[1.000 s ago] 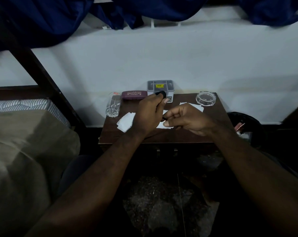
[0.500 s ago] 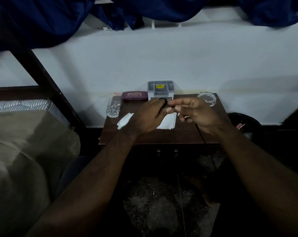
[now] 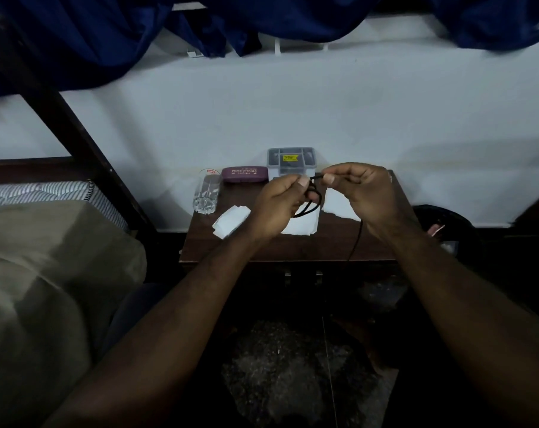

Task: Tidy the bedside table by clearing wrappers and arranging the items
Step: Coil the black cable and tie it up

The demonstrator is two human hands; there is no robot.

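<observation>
A single head-worn wide-angle view looks forward and down, close over the desk (image 3: 323, 247) set against the white wall (image 3: 292, 112), with the bed (image 3: 45, 193) at the left edge and the floor (image 3: 292, 366) along the bottom.

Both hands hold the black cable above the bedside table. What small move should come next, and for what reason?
Probably the right hand should lay one more loop onto the coil. The left hand grips a few loops of the black cable, the right hand pinches it close by, and a loose length hangs past the front edge of the table.
</observation>
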